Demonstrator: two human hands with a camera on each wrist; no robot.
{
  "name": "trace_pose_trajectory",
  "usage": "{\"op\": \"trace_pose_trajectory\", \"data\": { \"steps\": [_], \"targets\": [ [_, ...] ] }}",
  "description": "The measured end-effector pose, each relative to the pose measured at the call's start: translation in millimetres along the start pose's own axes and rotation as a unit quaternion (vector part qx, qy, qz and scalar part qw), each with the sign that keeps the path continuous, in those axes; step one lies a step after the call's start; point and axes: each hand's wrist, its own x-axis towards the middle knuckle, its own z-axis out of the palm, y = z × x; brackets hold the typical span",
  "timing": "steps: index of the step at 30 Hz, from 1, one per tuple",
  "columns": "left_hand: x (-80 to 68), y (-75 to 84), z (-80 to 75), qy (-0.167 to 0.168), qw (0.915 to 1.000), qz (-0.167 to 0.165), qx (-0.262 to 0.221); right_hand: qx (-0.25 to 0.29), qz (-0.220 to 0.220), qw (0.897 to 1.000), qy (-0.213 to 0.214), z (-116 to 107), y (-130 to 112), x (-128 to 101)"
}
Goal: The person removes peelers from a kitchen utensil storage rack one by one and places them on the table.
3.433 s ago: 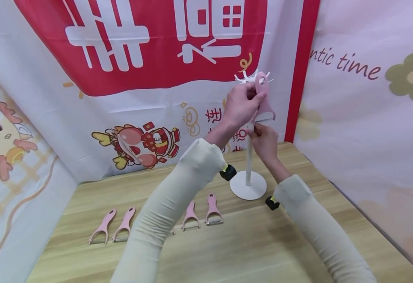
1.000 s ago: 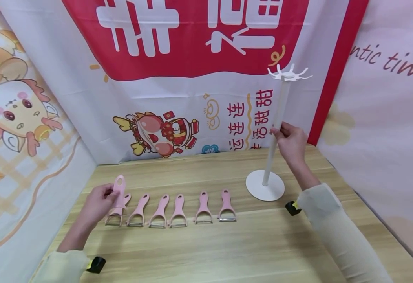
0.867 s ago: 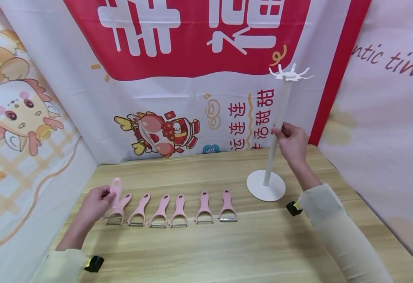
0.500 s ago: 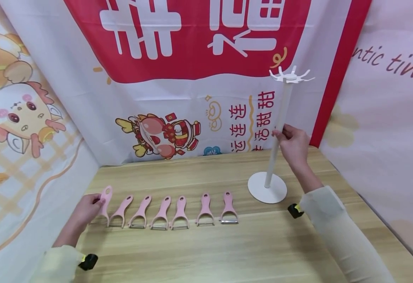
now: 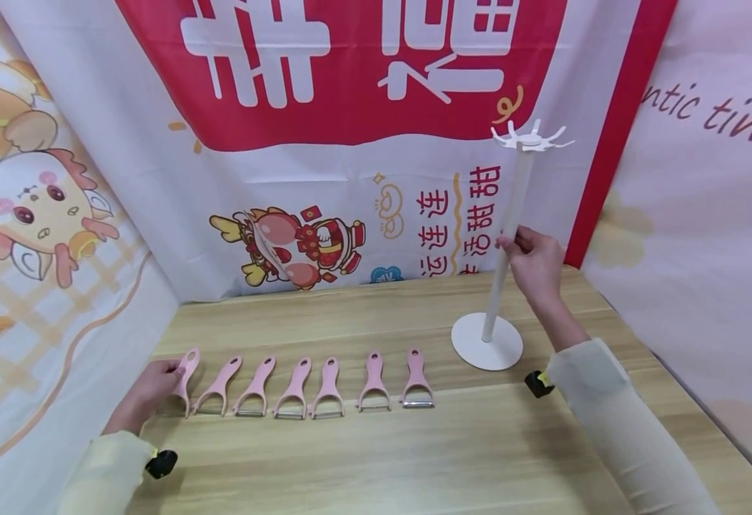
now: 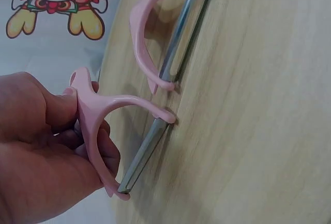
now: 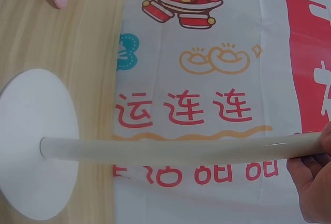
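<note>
Since a second ago the left hand (image 5: 147,386) has brought the pink peeler (image 5: 185,372) down to the worktop's (image 5: 414,458) left edge, ending the row, grip still pinching its handle. Looks light, stiff plastic; hold the handle, not the blade. Right hand (image 5: 533,261) stays wrapped round the white stand (image 5: 487,342).

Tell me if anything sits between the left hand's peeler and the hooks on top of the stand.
Nothing visible blocks it. The left hand holds the end peeler; six more peelers lie flat below that path. The right hand grips the pole under the bare hooks.
</note>
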Motion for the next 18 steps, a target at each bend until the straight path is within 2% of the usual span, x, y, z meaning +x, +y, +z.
{"op": "trace_pose_trajectory", "data": {
  "steps": [5, 12, 18],
  "targets": [
    [8.3, -8.9, 1.4, 0.009, 0.9998, 0.004, 0.017, 0.000, -0.007, 1.000, 0.001, 1, 2, 0],
    [16.9, -19.4, 3.2, 0.014, 0.9971, -0.005, 0.074, -0.001, -0.007, 1.000, 0.004, 1, 3, -1],
    [20.7, -23.3, 8.2, 0.038, 0.9944, -0.005, 0.098, 0.002, 0.002, 1.000, -0.003, 1, 2, 0]
  ]
}}
